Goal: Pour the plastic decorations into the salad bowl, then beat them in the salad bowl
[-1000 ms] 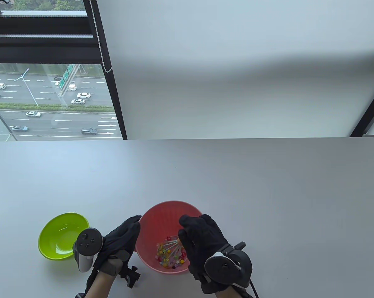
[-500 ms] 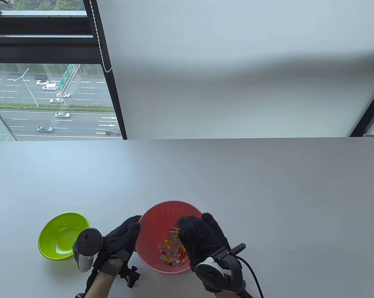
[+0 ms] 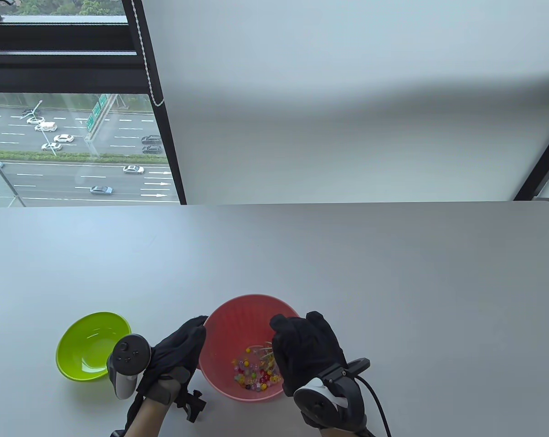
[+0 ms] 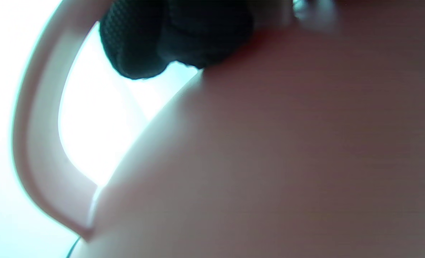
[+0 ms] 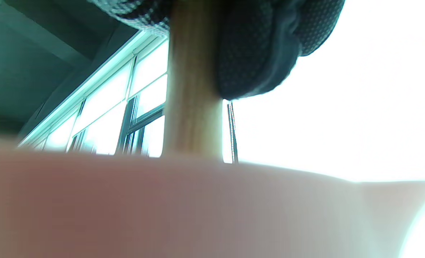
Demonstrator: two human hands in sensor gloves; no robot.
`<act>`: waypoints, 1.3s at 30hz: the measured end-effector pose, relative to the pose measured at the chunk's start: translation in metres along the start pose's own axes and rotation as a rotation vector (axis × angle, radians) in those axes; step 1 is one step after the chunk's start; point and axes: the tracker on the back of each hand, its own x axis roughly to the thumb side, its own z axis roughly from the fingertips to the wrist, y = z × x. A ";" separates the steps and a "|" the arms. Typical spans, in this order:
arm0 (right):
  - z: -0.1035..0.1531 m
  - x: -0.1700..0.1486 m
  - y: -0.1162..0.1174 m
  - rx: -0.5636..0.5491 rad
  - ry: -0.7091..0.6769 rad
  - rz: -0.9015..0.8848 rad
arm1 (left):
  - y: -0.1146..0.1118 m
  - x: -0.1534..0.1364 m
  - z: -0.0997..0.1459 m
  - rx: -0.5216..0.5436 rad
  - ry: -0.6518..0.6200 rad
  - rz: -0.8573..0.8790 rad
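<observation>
Beads being beaten in pink salad bowl [image 3: 224, 318], near table's front edge.
Whisk [image 3: 261, 353] w/ wooden handle [image 5: 192, 107] gripped by right hand [image 3: 308, 353]; bowl wall grasped by left hand [image 3: 176, 353]. Plastic beads [image 3: 253, 375] judged light, hard, apt to scatter; handle best held.

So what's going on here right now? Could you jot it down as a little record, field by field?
salad bowl: pink bowl on the table, holding colourful plastic decorations
left hand: left hand grips the pink bowl's left rim
right hand: right hand holds a wooden-handled whisk, wires down among the decorations
other bowl: green bowl, left of the pink one, looks empty
</observation>
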 end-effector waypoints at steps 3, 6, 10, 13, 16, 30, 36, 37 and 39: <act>0.000 -0.002 0.000 -0.005 0.027 -0.057 | 0.000 0.000 0.000 0.000 0.000 -0.001; 0.000 -0.005 0.000 0.003 0.053 -0.103 | 0.000 0.000 0.000 0.000 0.000 0.000; 0.000 -0.008 0.005 0.034 0.092 -0.195 | 0.000 0.000 0.000 0.000 0.000 0.001; 0.000 -0.007 0.009 0.069 0.106 -0.250 | 0.000 0.000 0.000 0.000 0.000 -0.001; -0.001 -0.005 0.010 0.094 0.100 -0.267 | 0.000 0.000 0.000 -0.001 0.000 0.000; 0.001 0.001 0.016 0.110 0.042 -0.137 | 0.000 0.000 0.000 -0.001 0.000 -0.002; 0.001 0.003 0.012 0.082 0.007 -0.046 | 0.000 0.000 0.000 -0.001 -0.001 -0.002; 0.001 0.003 0.010 0.073 -0.002 -0.018 | 0.000 0.000 0.000 -0.001 -0.001 -0.002; 0.000 0.003 0.008 0.063 -0.011 0.005 | 0.000 0.000 0.000 -0.001 -0.001 -0.002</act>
